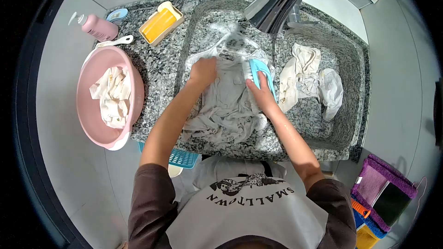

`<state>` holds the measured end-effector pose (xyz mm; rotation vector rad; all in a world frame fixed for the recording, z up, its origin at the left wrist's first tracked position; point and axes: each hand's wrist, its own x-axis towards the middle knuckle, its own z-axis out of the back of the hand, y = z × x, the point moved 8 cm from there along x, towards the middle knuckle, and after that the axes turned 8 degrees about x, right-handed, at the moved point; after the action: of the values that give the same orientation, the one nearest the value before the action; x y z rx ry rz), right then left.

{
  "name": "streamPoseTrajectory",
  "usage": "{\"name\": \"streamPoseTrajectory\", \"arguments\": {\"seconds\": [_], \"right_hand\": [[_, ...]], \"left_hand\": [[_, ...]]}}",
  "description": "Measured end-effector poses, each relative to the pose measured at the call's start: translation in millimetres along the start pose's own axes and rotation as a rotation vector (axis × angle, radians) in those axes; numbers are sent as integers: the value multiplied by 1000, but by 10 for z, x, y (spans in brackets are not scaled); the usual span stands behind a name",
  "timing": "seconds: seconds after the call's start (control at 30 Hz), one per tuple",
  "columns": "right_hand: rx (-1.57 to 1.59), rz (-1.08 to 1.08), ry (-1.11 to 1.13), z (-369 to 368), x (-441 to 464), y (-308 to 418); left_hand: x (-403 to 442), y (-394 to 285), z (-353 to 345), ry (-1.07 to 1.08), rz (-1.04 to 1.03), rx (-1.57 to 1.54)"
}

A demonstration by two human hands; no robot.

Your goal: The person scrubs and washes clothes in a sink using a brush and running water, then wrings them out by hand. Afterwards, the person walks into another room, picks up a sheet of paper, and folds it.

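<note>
A wet white garment (224, 94) lies spread over the granite washing slab, its lower part bunched in folds. My left hand (204, 70) is closed in a fist on the garment's upper left part, with the cloth at its fingers. Gripped in my right hand (263, 93) is a light blue scrub brush (255, 68) with white bristles. The brush rests on the garment's right side, its bristles facing left. Some suds show on the cloth above my hands.
A chrome faucet (277, 4) overhangs the slab. White cloths (302, 71) lie in the right basin (353, 87). At left are a pink basin (138, 97) holding cloth, a pink pump bottle (101, 26), a white-handled brush (121, 40) and a yellow soap bar (158, 24) in a dish.
</note>
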<state>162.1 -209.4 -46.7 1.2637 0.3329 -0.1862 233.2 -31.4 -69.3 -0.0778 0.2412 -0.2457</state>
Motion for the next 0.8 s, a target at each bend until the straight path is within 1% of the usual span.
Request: {"name": "streamPoseTrajectory", "arguments": {"seconds": [0.03, 0.1, 0.17, 0.2, 0.23, 0.3, 0.33, 0.37, 0.4, 0.43, 0.47, 0.5, 0.57, 0.6, 0.67, 0.7, 0.77, 0.8], "right_hand": [[55, -24, -30, 31, 13, -20], [57, -40, -42, 130, -15, 37], [-214, -4, 53, 95, -11, 184], [-287, -25, 135, -21, -30, 334], [-281, -30, 136, -215, -11, 316], [-820, 282, 14, -657, 58, 469], [-816, 282, 14, -745, 116, 457], [-841, 232, 24, -813, 202, 417], [-867, 184, 30, -847, 322, 380], [-897, 142, 5, -746, 515, 297], [-933, 99, -14, -553, 700, 199], [-944, 104, -118, -299, 740, 326], [-872, 47, -249, -83, 812, 386], [-876, 47, -251, -189, 702, 409], [-880, 289, -51, -736, 398, 544], [-881, 290, -57, -706, 461, 511], [-934, 178, -67, -511, 692, 298], [-921, 142, -115, -260, 887, 272]], "left_hand": [[11, 56, -6, -3, 30, 27], [-40, 141, 37, -15, 65, 51], [-144, 236, 131, -24, 105, 81], [-207, 243, 149, -16, 77, 111], [-266, 224, 141, -7, 46, 141], [-342, 223, 112, 1, 72, 164], [-381, 240, 86, 4, 102, 178], [-430, 256, 42, 5, 99, 184], [-466, 265, 58, -93, 78, 174], [-489, 274, 110, -190, 54, 163], [-499, 249, 123, -172, 75, 179], [-537, 223, 82, -162, 72, 174], [-493, 221, 57, -160, 68, 227], [-489, 221, 42, -162, 67, 224], [-508, 198, 63, -226, 16, 202], [-503, 206, 74, -231, 12, 203], [-528, 228, 62, -214, 16, 191], [-523, 235, 44, -212, 16, 188]]}}
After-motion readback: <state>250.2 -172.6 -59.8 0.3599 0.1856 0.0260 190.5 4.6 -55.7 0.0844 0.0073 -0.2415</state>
